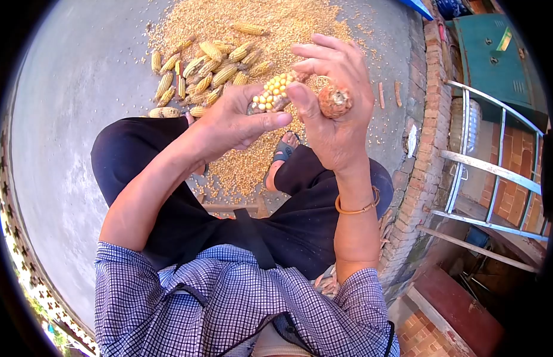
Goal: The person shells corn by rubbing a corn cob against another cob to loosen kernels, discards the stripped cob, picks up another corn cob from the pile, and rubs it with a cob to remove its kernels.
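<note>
Head view, centre. Reader: how is the grip arranged?

Holder: My left hand is clamped on a partly shelled cob, thumb along its near side, the other fingers largely hidden. My right hand closes on a bare red cob, one end facing the lens; its longer fingers are spread apart beyond. The partly shelled cob sits tilted between both hands. Whether my right thumb presses it, I cannot tell.

Reader: What makes the step go well?

Holder: I judge it to be rubbing kernels loose. The left grip should stay firm; the bare red cob serves best as a rubbing tool, pushed across the rows from the edge of a gap, where kernels lack neighbours to brace them. I would turn the cob little by little, keep both thumbs clear of the rubbing line, and work low so that kernels drop onto the heap.

Reader: And outward?

Holder: Loose kernels spread over the concrete floor, reaching back past my sandal. Unshelled ears lie piled beyond my left hand. Along the right runs a brick edging, with a metal frame beyond.
</note>
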Action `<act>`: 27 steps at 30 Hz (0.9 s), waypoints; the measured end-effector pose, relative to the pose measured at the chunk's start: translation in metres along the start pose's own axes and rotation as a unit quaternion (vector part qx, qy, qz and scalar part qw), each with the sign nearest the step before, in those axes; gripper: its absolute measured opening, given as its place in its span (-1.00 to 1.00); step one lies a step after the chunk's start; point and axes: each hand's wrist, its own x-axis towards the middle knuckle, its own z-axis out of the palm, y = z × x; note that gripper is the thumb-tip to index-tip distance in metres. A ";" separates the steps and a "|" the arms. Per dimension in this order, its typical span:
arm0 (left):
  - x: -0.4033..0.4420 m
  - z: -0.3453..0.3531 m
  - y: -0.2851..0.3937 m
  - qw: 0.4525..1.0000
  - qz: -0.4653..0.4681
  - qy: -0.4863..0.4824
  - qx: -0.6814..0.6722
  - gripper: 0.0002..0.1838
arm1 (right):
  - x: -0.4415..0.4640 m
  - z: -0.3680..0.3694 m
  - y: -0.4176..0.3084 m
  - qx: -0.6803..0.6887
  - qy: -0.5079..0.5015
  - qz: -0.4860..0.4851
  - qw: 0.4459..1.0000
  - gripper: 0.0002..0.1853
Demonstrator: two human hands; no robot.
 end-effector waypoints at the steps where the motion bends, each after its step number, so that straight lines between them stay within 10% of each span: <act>1: 0.000 0.001 0.000 0.999 0.029 0.004 0.032 -0.72 | 0.000 0.001 0.000 -0.024 -0.022 -0.022 0.999 -0.54; 7: 0.007 0.002 -0.032 0.960 0.180 0.064 0.204 -0.76 | -0.006 0.006 -0.013 -0.122 -0.170 0.001 0.978 -0.45; 16: 0.008 0.004 -0.028 0.893 0.259 0.118 0.349 -0.88 | -0.007 0.012 -0.024 -0.144 -0.126 0.010 0.981 -0.47; 27: 0.018 0.009 -0.032 0.820 0.167 0.103 0.538 -0.83 | -0.001 0.017 -0.006 -0.073 -0.176 0.455 0.870 -0.44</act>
